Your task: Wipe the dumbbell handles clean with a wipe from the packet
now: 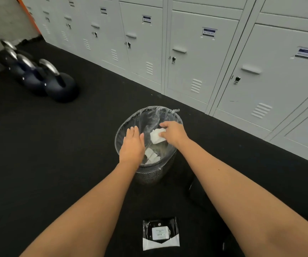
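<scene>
White wipe pinched by right hand fingers, partly hidden; left hand flat over bin.

Black floor bears bin, packet, kettlebells.

grey lockers line a black rubber floor.
</scene>
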`<state>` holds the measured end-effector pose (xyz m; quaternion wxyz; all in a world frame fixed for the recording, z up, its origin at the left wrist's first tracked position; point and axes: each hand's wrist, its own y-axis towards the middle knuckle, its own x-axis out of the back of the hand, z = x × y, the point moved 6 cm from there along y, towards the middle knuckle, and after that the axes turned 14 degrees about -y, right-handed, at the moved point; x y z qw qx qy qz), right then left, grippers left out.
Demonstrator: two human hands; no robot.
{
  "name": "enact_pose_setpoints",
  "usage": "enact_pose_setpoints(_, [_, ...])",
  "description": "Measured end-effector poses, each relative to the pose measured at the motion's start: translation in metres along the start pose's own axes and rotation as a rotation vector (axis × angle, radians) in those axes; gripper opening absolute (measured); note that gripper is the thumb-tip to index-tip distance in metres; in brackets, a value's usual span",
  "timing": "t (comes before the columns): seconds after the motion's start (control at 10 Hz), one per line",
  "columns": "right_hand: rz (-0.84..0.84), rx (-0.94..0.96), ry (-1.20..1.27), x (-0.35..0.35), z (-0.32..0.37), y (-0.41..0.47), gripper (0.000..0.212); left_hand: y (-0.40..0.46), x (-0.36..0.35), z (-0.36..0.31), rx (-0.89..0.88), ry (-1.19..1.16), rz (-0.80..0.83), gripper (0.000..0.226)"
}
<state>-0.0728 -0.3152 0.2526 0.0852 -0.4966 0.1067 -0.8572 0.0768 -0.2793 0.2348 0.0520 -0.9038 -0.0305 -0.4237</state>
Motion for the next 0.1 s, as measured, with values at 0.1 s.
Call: enact_pose_setpoints(0.1, [-0.059, -0.073, -0.253, -0.0011, -0.0116, 0.0026, 0.039, 0.0083, -0.0040, -0.0030, -0.043, 0.034, 0.006, 0.049])
